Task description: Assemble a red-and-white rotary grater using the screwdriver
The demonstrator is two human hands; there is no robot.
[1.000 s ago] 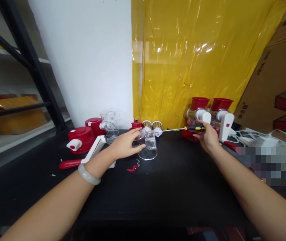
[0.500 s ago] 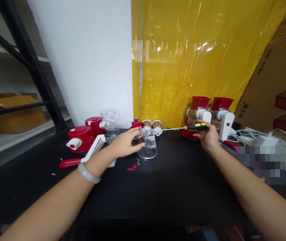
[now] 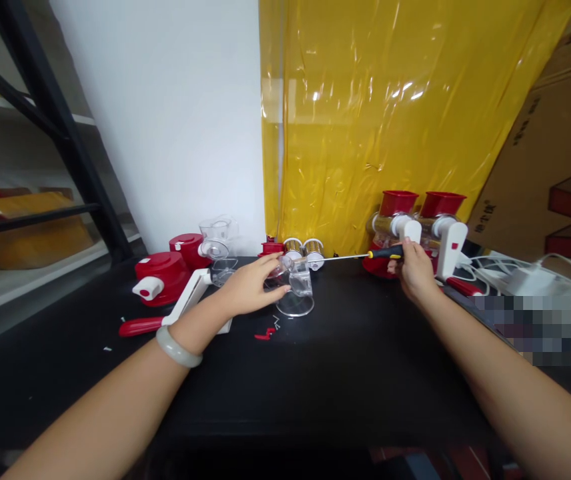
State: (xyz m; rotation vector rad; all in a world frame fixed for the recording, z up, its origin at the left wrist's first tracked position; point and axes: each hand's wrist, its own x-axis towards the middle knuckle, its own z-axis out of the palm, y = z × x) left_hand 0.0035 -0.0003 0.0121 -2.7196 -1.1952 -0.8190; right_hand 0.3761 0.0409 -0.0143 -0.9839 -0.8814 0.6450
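Note:
My left hand (image 3: 250, 285) grips a clear plastic grater body (image 3: 301, 283) on the black table, thumb and fingers around its left side. A round rim at its lower end faces the tabletop. My right hand (image 3: 415, 270) is closed round the black and yellow handle of a screwdriver (image 3: 385, 253). Its long thin shaft runs level to the left, with the tip at the upper part of the clear body. Exactly where the tip sits is too small to tell. Small red pieces (image 3: 265, 333) and a few screws (image 3: 276, 323) lie just in front.
Red grater bases (image 3: 163, 277) and a white crank with a red handle (image 3: 140, 326) are at left. Two metal grating drums (image 3: 314, 252) stand behind the clear body. Two assembled red-and-white graters (image 3: 445, 223), white cables (image 3: 530, 277) and a cardboard box (image 3: 555, 147) are at right.
My right hand has changed its grip on the screwdriver handle, with the fingers now wrapped closer round its end. The left hand and the clear body stay in place.

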